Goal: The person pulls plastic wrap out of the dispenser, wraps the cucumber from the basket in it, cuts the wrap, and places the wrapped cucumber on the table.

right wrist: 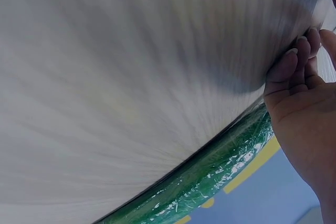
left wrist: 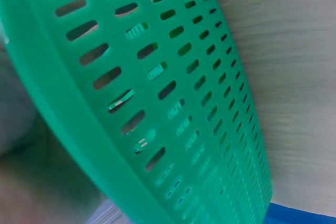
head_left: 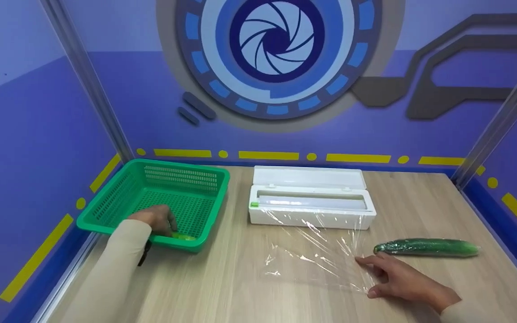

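My left hand (head_left: 157, 220) reaches into the green basket (head_left: 220, 202), its fingers bent down at a yellow-green piece of produce (head_left: 183, 236) by the near wall. The basket's rim partly hides that piece and the fingertips. On the table, my right hand (head_left: 400, 280) holds the right edge of a sheet of clear plastic wrap (head_left: 317, 260), thumb and forefinger apart along it. The sheet runs out from a white wrap dispenser (head_left: 312, 219). Just beyond the right hand lies a film-wrapped cucumber (head_left: 429, 247), also visible beside this hand (right wrist: 304, 114) in the right wrist view.
The dispenser's lid (head_left: 308, 176) is raised at the back, with the roll (head_left: 312, 202) inside. A small green piece (head_left: 254, 204) sits at its left end. Printed panels (head_left: 276, 139) stand behind and along both sides of the wooden table (head_left: 222, 287).
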The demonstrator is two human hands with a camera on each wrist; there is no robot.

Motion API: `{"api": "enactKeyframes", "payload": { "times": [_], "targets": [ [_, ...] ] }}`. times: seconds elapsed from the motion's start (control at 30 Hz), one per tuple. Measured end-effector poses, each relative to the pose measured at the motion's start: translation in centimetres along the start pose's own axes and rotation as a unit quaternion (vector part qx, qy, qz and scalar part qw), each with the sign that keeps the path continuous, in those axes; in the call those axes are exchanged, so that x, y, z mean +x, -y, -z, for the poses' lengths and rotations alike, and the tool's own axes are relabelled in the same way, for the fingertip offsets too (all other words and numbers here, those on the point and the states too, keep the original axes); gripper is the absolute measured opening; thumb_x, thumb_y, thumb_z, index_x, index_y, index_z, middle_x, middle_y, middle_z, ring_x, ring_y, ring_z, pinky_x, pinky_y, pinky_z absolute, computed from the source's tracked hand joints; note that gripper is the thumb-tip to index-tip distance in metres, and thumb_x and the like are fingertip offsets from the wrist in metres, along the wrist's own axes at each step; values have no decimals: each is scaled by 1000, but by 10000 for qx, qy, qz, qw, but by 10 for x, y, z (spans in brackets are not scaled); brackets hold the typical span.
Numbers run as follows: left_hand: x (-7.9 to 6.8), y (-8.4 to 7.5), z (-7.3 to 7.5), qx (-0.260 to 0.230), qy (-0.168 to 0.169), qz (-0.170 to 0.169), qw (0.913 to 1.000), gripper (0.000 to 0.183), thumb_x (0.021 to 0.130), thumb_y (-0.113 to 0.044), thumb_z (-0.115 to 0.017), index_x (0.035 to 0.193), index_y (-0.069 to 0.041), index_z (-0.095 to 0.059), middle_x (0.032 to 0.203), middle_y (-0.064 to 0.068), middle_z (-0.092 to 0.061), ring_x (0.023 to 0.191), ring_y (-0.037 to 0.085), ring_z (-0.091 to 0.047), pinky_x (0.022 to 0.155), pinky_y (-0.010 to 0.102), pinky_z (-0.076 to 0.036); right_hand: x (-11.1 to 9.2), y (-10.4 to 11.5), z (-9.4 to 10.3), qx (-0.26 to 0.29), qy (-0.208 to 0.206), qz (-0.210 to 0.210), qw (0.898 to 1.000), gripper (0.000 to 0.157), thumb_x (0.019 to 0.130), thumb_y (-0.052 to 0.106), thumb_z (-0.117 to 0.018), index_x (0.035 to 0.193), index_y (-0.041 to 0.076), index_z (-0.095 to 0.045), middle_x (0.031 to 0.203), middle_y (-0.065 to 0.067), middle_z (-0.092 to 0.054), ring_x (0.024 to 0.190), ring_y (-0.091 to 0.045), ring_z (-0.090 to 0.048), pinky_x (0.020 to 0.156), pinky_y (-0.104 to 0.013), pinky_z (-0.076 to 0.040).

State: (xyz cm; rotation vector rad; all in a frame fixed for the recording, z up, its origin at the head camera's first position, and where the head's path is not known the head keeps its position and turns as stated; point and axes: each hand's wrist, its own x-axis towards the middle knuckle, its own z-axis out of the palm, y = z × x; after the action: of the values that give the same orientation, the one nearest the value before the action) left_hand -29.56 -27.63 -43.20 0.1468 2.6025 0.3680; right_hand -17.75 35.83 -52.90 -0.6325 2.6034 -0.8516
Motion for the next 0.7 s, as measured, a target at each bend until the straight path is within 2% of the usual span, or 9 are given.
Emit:
{"api": "enactKeyframes", "payload": {
  "times": [0.23,0.37,0.5,0.6,0.7],
  "targets": [
    [-1,5,-1,55,-20,-227,9997,27,90,0,-78,114,-12,-84,135,20,-67,97,28,-52,74,38,-48,2,0,-1,-53,61,-260,9996,82,85,47,-87,153,14,-57,105,0,-50,94,-16,-49,75,-29,-41],
    [2,8,-4,-82,-98,-404,9991,28,90,5,-74,111,-10,-84,127,18,-70,91,27,-52,70,36,-45,1,0,-1,-83,34,-355,9993,81,85,48,-87,153,16,-57,105,1,-50,95,-17,-49,76,-30,-41],
    [5,13,-3,-155,-243,-608,9977,24,92,5,-76,111,-7,-81,115,15,-71,93,27,-58,80,45,-55,1,1,0,-133,-73,-206,9997,81,85,47,-87,153,14,-58,104,1,-50,94,-16,-49,75,-29,-40],
    [8,16,-5,-235,-345,-749,9963,26,91,0,-81,115,-7,-75,115,17,-69,103,31,-62,93,56,-54,1,0,-1,-129,-67,-254,9996,81,84,47,-88,153,15,-58,105,0,-49,95,-17,-49,76,-30,-41],
    [10,19,-6,-405,-538,-954,9932,30,89,-6,-85,116,-7,-71,117,20,-69,108,37,-64,95,59,-53,2,0,-4,-125,-9,-379,9992,82,84,49,-87,153,17,-58,106,1,-50,96,-18,-49,77,-30,-41]
  ]
}}
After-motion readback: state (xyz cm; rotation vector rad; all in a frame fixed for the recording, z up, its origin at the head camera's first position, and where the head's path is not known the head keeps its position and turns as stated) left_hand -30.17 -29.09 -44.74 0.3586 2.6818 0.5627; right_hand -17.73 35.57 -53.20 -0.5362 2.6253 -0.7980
